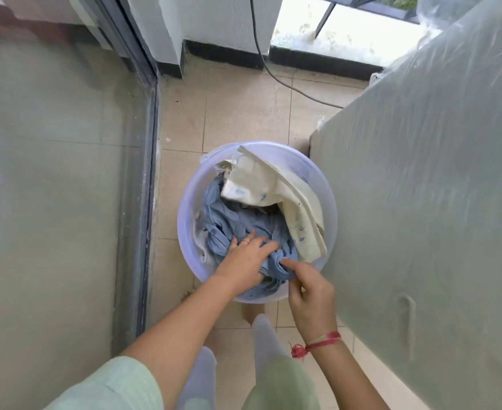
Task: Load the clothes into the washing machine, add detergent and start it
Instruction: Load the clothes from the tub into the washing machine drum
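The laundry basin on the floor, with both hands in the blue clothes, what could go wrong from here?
1. The cream cloth drapes over the basin rim, so lifting the blue garment may drag it onto the floor.
2. The right hand only pinches a fold while the left hand presses flat, so pieces may slip.
3. The cable behind could snag feet.

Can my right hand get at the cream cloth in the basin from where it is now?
Probably yes: the cream cloth lies uncovered on top, just beyond the right hand, which is pinching blue cloth.

I observe a beige tiled floor (238, 113) carrying a translucent plastic basin (184, 220), with a grey cable (276, 76) trailing across it.
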Demonstrator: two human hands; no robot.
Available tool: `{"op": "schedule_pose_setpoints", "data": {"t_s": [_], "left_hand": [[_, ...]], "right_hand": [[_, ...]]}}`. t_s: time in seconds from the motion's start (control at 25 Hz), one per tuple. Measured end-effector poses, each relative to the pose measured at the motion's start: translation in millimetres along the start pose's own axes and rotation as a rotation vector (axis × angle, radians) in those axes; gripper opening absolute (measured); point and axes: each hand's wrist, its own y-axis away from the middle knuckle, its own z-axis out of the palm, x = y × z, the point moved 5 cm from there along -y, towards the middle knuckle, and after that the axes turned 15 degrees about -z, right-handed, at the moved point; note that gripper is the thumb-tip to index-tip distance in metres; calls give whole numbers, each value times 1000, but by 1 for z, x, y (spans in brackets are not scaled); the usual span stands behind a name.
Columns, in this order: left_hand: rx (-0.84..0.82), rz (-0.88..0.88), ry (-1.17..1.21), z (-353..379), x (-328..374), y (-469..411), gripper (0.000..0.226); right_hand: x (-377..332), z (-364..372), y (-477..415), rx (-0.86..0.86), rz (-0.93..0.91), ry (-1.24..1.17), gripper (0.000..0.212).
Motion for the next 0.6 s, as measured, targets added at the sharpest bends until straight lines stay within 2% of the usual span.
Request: {"op": "schedule_pose_setpoints", "data": {"t_s": [0.12, 0.24, 0.28, 0.36, 0.52, 0.6], "left_hand": [[170, -31, 98, 2, -4, -1, 54], [331, 61, 181, -5, -8, 16, 56], [370, 75, 183, -8, -9, 22, 58], [404, 61, 178, -8, -13, 31, 60], [409, 18, 212, -1, -27, 43, 59], [393, 27, 230, 4, -26, 51, 60]], "right_hand": [[9, 6, -26, -282, -53, 6, 86], [40, 27, -44, -569, -144, 253, 98], [50, 35, -46, -631, -226, 314, 103], [66, 48, -49, -645, -384, 365, 107], [83, 42, -64, -447, -287, 384, 97], [88, 51, -57, -575, -365, 500, 93]]}}
